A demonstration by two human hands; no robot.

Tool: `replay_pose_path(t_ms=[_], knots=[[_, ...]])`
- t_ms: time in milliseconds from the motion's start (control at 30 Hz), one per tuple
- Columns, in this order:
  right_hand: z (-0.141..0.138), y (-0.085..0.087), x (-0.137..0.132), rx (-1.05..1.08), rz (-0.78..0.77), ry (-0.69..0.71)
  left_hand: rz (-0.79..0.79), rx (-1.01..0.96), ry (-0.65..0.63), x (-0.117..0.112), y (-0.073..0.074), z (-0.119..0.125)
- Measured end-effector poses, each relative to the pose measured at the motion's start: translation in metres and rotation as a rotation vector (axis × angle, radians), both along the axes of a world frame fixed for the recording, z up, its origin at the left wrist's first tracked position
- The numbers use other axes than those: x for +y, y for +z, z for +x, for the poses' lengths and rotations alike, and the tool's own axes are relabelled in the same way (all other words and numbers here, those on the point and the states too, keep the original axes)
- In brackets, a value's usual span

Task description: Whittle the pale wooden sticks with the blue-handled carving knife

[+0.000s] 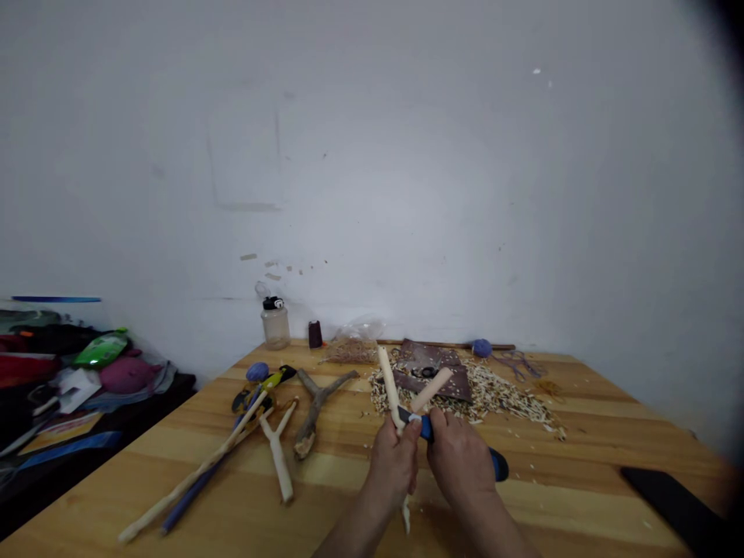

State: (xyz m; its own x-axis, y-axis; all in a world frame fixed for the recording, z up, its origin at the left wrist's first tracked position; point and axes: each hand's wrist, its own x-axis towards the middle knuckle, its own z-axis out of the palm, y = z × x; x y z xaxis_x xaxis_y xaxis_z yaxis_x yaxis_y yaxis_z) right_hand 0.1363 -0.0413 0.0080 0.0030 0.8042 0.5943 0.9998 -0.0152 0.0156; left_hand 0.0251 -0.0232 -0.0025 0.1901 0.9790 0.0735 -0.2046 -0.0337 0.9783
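My left hand (390, 459) is closed around a peeled, pale forked stick (388, 380), whose two prongs point up and apart. In my right hand (462, 457) is a knife (498, 465) with a blue and black handle, its front end lying against the stick near the fork. The blade is mostly hidden. Both hands are close together above the wooden table's front middle. A thin pale strip (406, 518) hangs below my left hand. Beyond the hands, wood shavings (494, 395) lie around brown sandpaper-like sheets (459, 384).
Left on the table (587, 496) are a peeled forked stick (280, 465), a bark-covered fork (314, 415), a long pale stick (191, 477) and a purple stick (194, 492). A bottle (275, 325) and blue yarn ball (481, 348) stand behind. A black flat object (668, 500) lies right.
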Motion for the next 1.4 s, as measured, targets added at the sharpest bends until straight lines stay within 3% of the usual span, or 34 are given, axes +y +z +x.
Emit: replay_pose_path(t_ms=[100,333,533,633,800,1200,1400], knots=[[-0.002,0.000,0.000,0.058,-0.039,0.007,0.012,-0.023,0.022,0.000,-0.001,0.002],[-0.004,-0.001,0.000,0.423,-0.259,0.127,0.138,-0.063,-0.027,0.005,-0.007,-0.004],[0.007,-0.001,0.002,0.325,-0.202,0.149,-0.018,-0.281,-0.088,0.006,0.004,-0.013],[0.015,-0.005,0.010,0.480,-0.125,0.135,-0.052,-0.405,-0.132,0.009,0.011,-0.019],[0.024,-0.013,0.020,0.712,-0.003,0.204,-0.092,-0.443,-0.121,0.009,0.019,-0.023],[0.023,-0.016,0.020,0.638,-0.044,0.245,-0.049,-0.431,-0.084,0.005,0.023,-0.023],[0.020,-0.017,0.019,0.603,-0.018,0.275,0.030,-0.330,0.045,0.007,0.022,-0.021]])
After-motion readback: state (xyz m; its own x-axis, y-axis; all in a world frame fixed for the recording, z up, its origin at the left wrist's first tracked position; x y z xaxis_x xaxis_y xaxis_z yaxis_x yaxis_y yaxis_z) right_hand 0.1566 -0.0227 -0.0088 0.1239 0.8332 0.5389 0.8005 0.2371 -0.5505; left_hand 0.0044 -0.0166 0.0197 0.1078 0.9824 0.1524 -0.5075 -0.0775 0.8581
